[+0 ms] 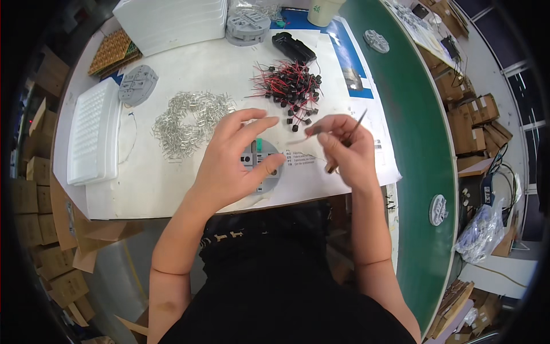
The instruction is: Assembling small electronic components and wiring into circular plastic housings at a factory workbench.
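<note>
One shirt (269, 286), two hands (232, 157) (355, 149), perhaps one tool (361, 118)

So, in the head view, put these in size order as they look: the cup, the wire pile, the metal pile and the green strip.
Largest to smallest:
1. Green strip
2. Metal pile
3. Wire pile
4. Cup, cut off by the top edge, but clearly smallest as shown
</note>
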`<move>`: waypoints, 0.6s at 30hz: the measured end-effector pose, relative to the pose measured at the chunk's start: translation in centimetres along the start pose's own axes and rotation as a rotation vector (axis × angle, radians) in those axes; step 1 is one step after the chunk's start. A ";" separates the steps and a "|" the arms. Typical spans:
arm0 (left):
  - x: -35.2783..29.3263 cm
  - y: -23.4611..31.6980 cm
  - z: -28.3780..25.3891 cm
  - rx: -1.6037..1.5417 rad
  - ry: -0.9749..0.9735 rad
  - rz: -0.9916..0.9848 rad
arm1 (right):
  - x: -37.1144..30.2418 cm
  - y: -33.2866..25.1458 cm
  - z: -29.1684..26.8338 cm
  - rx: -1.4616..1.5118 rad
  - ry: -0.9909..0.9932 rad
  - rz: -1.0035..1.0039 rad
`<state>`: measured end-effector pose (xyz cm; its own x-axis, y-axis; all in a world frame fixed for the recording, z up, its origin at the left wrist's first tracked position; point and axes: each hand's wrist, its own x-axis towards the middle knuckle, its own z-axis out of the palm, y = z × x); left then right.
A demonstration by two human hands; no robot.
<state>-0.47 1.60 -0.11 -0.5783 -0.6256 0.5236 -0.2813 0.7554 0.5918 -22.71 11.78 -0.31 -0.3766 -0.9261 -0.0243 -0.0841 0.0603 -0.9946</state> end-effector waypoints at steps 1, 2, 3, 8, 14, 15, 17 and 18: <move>0.4 0.4 -0.5 -0.132 -0.047 -0.015 | -0.7 -0.2 0.5 0.230 -0.073 0.063; 0.6 0.7 -1.0 -0.263 -0.095 -0.030 | -1.3 -0.3 1.1 0.222 -0.079 0.067; 0.7 0.9 -1.3 -0.393 -0.142 -0.044 | -1.7 -0.2 1.9 0.246 -0.094 0.006; -0.1 1.2 -2.4 -0.655 -0.330 -0.416 | -2.3 0.7 4.0 0.210 -0.122 -0.215; -1.3 -0.3 -2.2 -0.888 -0.288 -0.529 | -1.9 0.8 4.8 -0.094 -0.158 -0.489; -1.5 -0.7 -2.2 -0.938 -0.316 -0.550 | -2.0 0.2 4.9 -0.208 -0.169 -0.502; -2.1 -1.4 -2.5 -0.826 -0.355 -0.575 | -2.3 -0.7 5.1 -0.437 -0.190 -0.526; -2.4 -1.7 -2.7 -0.709 -0.392 -0.593 | -2.5 -0.5 5.1 -0.437 -0.191 -0.520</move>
<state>3.46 1.30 -0.68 -0.7400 -0.6584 -0.1376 -0.1588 -0.0278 0.9869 -17.03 12.18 -0.25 -0.0219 -0.9223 0.3858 -0.5873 -0.3005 -0.7515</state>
